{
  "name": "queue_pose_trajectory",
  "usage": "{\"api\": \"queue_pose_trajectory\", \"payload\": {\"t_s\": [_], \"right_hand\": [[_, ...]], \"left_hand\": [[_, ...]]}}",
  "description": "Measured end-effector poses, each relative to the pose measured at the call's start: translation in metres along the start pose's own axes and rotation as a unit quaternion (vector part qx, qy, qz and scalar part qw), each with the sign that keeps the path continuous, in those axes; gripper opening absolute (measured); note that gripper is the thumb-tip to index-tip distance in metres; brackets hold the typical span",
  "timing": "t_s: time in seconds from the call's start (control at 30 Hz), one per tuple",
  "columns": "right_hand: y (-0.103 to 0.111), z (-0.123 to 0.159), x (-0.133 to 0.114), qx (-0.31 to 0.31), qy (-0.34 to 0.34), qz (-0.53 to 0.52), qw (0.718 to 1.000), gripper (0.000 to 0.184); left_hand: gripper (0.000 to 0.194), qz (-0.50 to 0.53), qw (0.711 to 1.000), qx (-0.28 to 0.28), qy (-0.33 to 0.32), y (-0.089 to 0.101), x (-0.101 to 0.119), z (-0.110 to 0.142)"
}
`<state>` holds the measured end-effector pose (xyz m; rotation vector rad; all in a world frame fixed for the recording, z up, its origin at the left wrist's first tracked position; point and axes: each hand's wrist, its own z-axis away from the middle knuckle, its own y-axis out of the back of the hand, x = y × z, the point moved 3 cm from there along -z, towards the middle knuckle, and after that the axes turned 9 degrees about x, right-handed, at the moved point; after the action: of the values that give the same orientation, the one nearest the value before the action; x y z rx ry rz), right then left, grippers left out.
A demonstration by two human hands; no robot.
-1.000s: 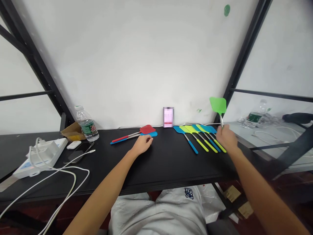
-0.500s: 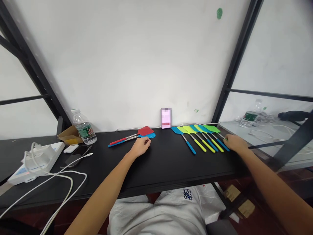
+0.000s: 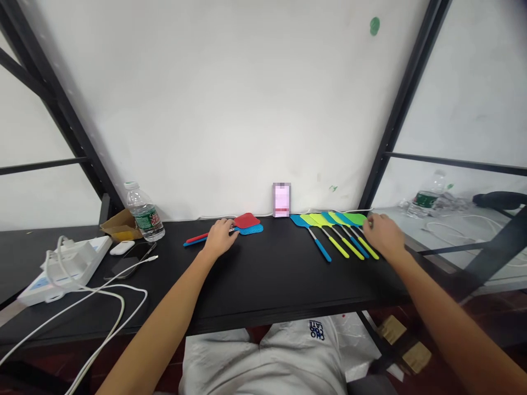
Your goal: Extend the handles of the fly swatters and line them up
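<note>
Two fly swatters lie slantwise at the left: a red fly swatter (image 3: pixel 246 220) on top of a blue fly swatter (image 3: pixel 252 230). My left hand (image 3: pixel 219 240) is over their metal shafts, thumb and fingers apart around them; whether it touches them I cannot tell. To the right, several blue and yellow fly swatters (image 3: pixel 324 232) overlap in a fanned row with handles toward me. My right hand (image 3: pixel 386 237) is at the right end, fingers curled closed at the shaft of a green fly swatter (image 3: pixel 355 219), hiding its handle.
A phone (image 3: pixel 282 199) with a blurred screen leans on the wall. At the left stand a water bottle (image 3: pixel 145 214), a cardboard box (image 3: pixel 119 226), a white case (image 3: pixel 122 248), a dark phone (image 3: pixel 130 262) and a power strip (image 3: pixel 74 269) with loose cables. Black frame posts (image 3: pixel 405 104) flank the desk.
My left hand has moved left from beside the swatter heads onto the shafts, its fingers opening. My right hand has shifted slightly left and up toward the green swatter's head.
</note>
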<state>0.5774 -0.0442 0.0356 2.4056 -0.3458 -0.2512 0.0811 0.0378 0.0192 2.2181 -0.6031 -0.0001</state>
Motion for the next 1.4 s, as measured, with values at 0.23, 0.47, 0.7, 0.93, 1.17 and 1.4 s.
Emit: {"api": "queue_pose_trajectory", "payload": {"t_s": [0.23,0.47,0.7,0.93,1.17,1.4], "right_hand": [[0.025,0.018,-0.183,-0.099,0.127,-0.233,0.959,0.023],[-0.02,0.065,-0.292,-0.228,0.133,-0.339,0.903,0.015],[-0.032,0.068,-0.273,-0.239,0.12,-0.432,0.861,0.02],[-0.032,0.059,-0.264,-0.239,0.108,-0.428,0.865,0.02],[-0.028,0.058,-0.262,-0.272,0.071,-0.457,0.844,0.041],[-0.025,0.069,-0.277,-0.333,0.029,-0.597,0.73,0.053]], "left_hand": [[0.028,-0.083,0.993,-0.082,0.026,0.005,-0.037,0.009],[0.018,-0.12,0.987,-0.095,0.043,0.006,-0.043,0.006],[0.021,-0.183,0.977,-0.11,0.024,-0.001,-0.041,0.007],[0.023,-0.174,0.976,-0.134,0.007,0.0,-0.031,0.012],[0.017,-0.02,0.989,-0.145,0.025,0.014,-0.006,0.015],[0.012,0.139,0.988,-0.072,-0.017,0.0,0.034,0.022]]}}
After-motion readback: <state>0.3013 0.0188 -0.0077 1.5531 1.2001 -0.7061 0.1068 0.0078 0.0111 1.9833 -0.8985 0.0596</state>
